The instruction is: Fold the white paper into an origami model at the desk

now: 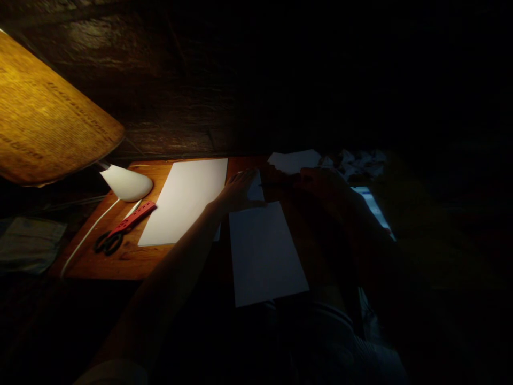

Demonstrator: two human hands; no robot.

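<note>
My left hand lies flat with its fingers stretched and thumb apart, over a small piece of white paper. Just below the thumb, a white sheet reaches past the table's front edge. My right hand is closed, in deep shadow to the right. A thin dark stick-like tool seems to run from it leftward, its tip at the small paper's edge; its kind is too dark to tell. Left of my left hand, a larger white sheet lies in the lamplight, partly behind my forearm.
At the left, a lamp with a yellow printed shade and white base lights the wooden table. Black-handled scissors lie by a red strip. White paper, crumpled scraps and a lit screen are at right.
</note>
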